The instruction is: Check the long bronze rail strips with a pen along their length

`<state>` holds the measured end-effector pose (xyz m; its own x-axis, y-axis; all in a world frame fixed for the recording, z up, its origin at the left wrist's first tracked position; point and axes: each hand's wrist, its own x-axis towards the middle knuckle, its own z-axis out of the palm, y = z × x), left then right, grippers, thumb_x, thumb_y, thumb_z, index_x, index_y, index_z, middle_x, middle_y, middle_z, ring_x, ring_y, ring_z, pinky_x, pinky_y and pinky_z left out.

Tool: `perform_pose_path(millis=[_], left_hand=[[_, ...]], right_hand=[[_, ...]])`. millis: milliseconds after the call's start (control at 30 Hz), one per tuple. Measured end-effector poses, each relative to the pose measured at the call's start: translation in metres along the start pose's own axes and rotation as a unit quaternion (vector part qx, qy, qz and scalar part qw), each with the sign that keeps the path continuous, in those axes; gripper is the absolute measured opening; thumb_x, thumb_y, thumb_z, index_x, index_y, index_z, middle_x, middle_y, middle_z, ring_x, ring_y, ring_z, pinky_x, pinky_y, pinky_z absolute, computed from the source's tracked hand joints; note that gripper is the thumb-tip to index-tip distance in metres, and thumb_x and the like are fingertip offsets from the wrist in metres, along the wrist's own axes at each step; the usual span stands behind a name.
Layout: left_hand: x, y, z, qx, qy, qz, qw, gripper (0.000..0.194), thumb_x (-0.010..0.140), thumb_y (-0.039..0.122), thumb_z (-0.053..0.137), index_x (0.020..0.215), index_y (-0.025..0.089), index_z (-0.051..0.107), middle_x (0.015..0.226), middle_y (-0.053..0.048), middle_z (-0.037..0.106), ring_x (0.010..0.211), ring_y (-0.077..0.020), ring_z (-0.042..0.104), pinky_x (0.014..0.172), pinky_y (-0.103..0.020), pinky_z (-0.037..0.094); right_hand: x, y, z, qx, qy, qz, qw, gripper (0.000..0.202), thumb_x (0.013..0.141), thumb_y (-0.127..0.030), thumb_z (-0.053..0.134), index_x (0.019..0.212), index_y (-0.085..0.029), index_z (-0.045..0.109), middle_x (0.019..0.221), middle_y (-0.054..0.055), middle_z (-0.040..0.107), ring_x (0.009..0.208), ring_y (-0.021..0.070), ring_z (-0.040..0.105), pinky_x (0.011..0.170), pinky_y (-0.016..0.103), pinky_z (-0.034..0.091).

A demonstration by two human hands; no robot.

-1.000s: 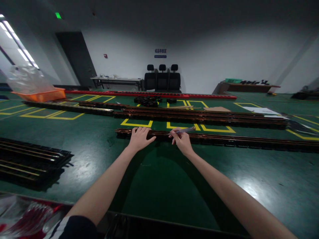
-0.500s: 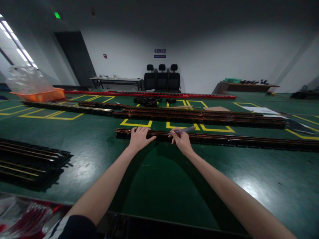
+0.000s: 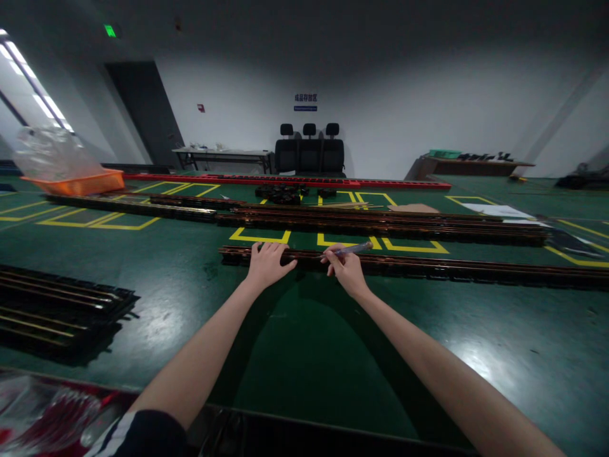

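Note:
A long dark rail assembly with copper-coloured strips (image 3: pixel 457 266) lies across the green table (image 3: pixel 295 355). My left hand (image 3: pixel 268 265) rests on it near its left end, fingers spread and thumb pointing right. Just to the right, my right hand (image 3: pixel 346 269) is closed around a thin screwdriver-like tool (image 3: pixel 354 248) with a clear handle. The tool's tip points left, down at the rail; the exact contact spot is too small to tell.
Behind lies a longer bundle of similar rails (image 3: pixel 380 222). More rails (image 3: pixel 52 311) lie at the left. Farther back are an orange basket (image 3: pixel 80 184) with plastic bags, a red rail (image 3: pixel 390 183), black parts (image 3: pixel 278 192) and white papers (image 3: pixel 499 211).

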<state>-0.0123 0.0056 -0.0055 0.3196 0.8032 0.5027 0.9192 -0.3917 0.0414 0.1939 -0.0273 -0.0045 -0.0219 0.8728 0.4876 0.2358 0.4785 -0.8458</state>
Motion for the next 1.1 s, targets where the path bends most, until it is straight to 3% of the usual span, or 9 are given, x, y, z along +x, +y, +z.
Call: perform_pose_path(millis=[433,800,1100], left_hand=[[0.0,0.006,-0.003,-0.022,0.014,0.047,0.999,0.03,0.083,0.039,0.047,0.105,0.022,0.059,0.11,-0.008,0.066,0.106,-0.0254,0.055,0.099,-0.047,0.027],[-0.001,0.001,-0.009,-0.035,-0.018,0.023,0.999,0.031,0.083,0.031,0.044,0.109,0.022,0.059,0.112,-0.007,0.066,0.107,-0.0251,0.056,0.101,-0.047,0.025],[0.0,0.002,-0.006,-0.033,-0.016,0.031,0.999,0.033,0.082,0.023,0.041,0.11,0.023,0.059,0.113,-0.006,0.065,0.108,-0.0242,0.055,0.101,-0.047,0.026]], right_hand=[[-0.001,-0.001,0.0,0.002,0.0,-0.005,1.0,0.028,0.084,-0.043,0.051,0.078,-0.017,0.056,0.07,0.004,0.064,0.044,0.0096,0.055,0.042,0.022,0.044],[-0.001,-0.002,0.0,-0.004,0.0,-0.006,1.0,0.033,0.084,-0.049,0.051,0.078,-0.017,0.056,0.07,0.004,0.065,0.044,0.0103,0.055,0.041,0.022,0.045],[0.0,0.0,0.0,-0.007,0.002,-0.002,1.0,0.026,0.085,-0.042,0.051,0.078,-0.017,0.056,0.07,0.004,0.065,0.042,0.0097,0.054,0.043,0.022,0.043]])
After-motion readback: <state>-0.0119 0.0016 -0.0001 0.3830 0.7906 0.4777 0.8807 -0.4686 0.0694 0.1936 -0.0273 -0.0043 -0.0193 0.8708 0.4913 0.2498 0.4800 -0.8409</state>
